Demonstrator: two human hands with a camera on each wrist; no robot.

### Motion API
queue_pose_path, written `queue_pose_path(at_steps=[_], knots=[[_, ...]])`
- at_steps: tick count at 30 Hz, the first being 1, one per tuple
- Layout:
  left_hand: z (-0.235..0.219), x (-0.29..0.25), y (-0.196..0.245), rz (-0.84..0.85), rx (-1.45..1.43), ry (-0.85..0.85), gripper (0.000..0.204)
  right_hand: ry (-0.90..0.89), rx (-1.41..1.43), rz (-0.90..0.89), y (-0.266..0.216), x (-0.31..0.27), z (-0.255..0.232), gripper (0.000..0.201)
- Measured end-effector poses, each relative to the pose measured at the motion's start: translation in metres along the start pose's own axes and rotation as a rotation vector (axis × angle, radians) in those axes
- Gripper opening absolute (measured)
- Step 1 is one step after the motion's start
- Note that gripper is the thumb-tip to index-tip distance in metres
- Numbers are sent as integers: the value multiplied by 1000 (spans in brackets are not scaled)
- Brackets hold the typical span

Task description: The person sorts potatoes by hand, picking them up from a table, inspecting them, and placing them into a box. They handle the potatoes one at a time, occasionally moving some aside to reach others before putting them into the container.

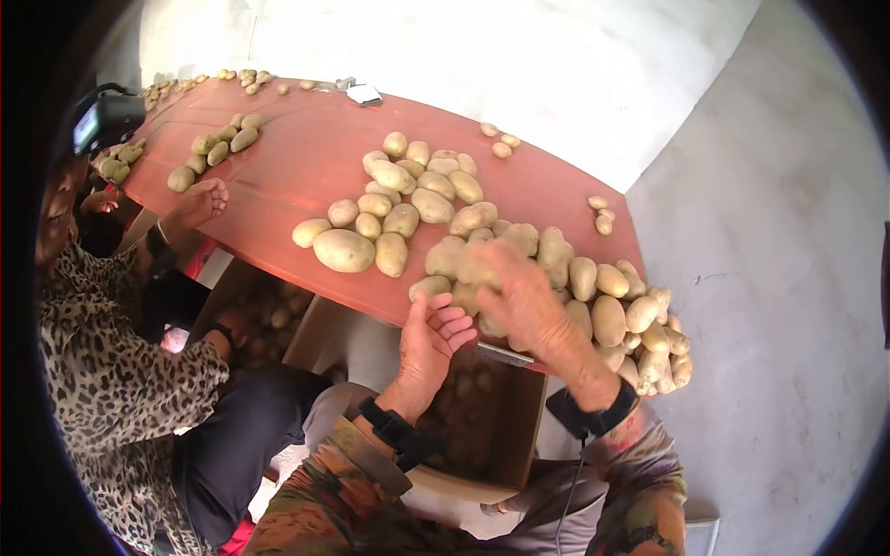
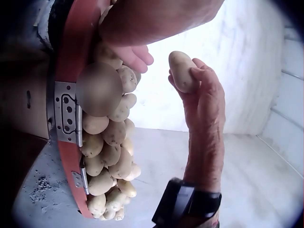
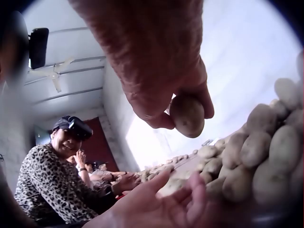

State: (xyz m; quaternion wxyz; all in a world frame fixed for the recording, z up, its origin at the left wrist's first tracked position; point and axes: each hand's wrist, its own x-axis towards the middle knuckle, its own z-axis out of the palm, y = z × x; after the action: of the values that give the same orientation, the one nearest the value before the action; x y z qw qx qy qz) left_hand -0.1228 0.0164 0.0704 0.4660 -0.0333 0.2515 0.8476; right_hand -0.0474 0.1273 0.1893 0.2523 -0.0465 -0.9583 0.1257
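Your right hand [image 1: 519, 292] has its grip clamped on one potato [image 3: 187, 115], fingers and thumb curled round it, just above the heap of potatoes [image 1: 612, 315] at the near right corner of the table [image 1: 306, 176]. In the right wrist view the potato hangs in your fingertips, clear of the heap below it. In the left wrist view the same potato sits at the top of your curled fingers, lifted off the pile.

Your left hand [image 1: 431, 338] is held palm up just below the table's near edge, fingers relaxed and slightly spread, holding nothing. It sits just beside and below the right hand, over the open cardboard box [image 1: 482, 435] that stands under the table; what is in the box is too dark to make out.

More potatoes lie in a loose cluster [image 1: 408, 199] across the middle of the red table, well apart from your hands. To your left a second person in a leopard-print top [image 1: 102, 361] rests a hand [image 1: 199, 202] on the table's edge, near another small group of potatoes [image 1: 218, 150].
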Motion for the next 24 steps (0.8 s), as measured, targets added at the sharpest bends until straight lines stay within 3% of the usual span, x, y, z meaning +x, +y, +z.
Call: queue_pose_path(at_steps=[4, 7, 8, 10, 11, 13, 14, 16, 17, 19, 21, 23, 24], knots=[[13, -12, 2, 47, -46, -125, 48, -122, 2, 63, -42, -31, 13, 32], [-3, -4, -7, 96, 7, -123, 46, -45, 91, 28, -46, -43, 21, 29], [-16, 2, -11, 43, 126, -104, 40, -44, 91, 27, -45, -42, 15, 29], [-16, -1, -8, -11, 245, -86, 34, -308, 13, 230, -38, -36, -4, 37], [-7, -10, -4, -83, 379, -100, 29, -308, 10, 230, -31, -36, -8, 37], [6, -17, -2, -161, 508, -120, 25, -130, -40, 249, -11, -34, -11, 33], [7, -19, -5, -220, 628, -207, 25, -63, -43, 208, 2, -32, -12, 31], [13, -23, -10, -307, 937, -336, 27, -72, -84, 234, 20, -22, -18, 31], [10, -23, -14, -308, 932, -329, 27, -74, -121, 261, 27, -16, -20, 30], [5, -27, -20, 144, 1457, -504, 32, -120, -174, 320, 39, 3, -26, 30], [-2, -28, -22, 46, 1568, -522, 35, -164, -227, 383, 43, 21, -25, 30], [-18, -28, -37, 481, 1627, -488, 34, -161, -291, 358, 43, 37, -24, 32], [-19, -28, -36, 476, 1631, -485, 34, -163, -285, 359, 46, 45, -21, 32]])
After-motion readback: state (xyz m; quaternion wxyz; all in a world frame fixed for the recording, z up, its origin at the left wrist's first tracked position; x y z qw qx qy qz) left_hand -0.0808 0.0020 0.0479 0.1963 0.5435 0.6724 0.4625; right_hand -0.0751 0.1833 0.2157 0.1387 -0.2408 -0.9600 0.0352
